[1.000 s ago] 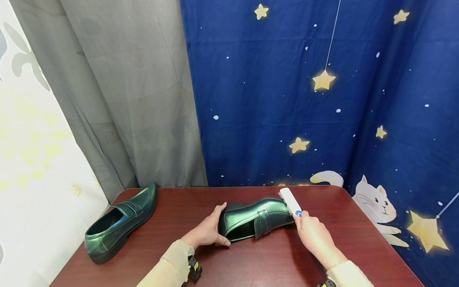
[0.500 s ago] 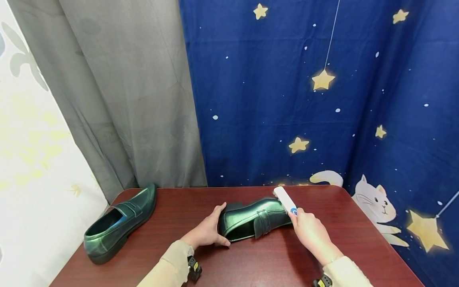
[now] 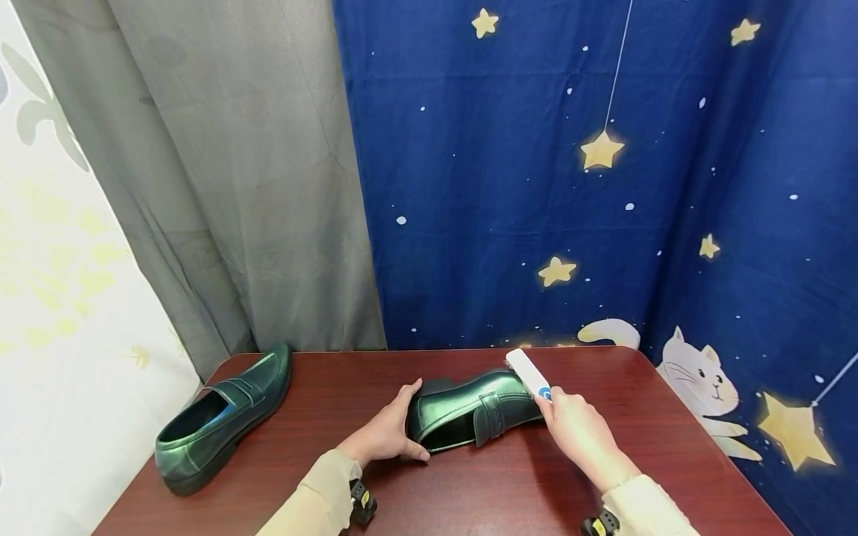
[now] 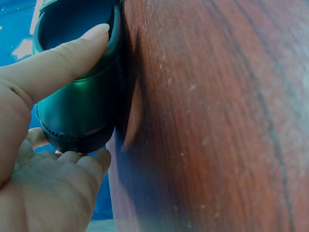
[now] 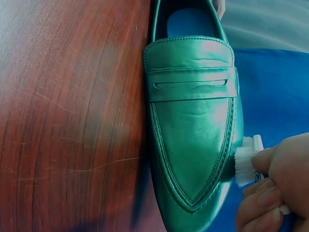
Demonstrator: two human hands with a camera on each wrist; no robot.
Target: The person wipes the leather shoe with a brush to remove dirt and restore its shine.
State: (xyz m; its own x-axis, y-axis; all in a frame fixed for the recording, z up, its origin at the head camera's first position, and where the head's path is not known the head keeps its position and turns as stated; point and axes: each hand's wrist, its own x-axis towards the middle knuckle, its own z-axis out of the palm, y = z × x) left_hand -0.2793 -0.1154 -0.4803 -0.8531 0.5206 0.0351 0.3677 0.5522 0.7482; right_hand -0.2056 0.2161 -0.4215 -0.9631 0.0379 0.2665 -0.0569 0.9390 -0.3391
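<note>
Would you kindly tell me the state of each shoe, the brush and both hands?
Held shoe: on its side, opening toward the person
Other shoe: upright, untouched
Brush: held, bristles seemingly touching the shoe
Left hand: gripping the shoe's heel end
Right hand: holding the brush

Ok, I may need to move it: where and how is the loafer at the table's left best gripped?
Probably by the heel, from the near side: this loafer stands upright, heel nearest, opening up, so that back wall could be pinched from inside and out.
</note>
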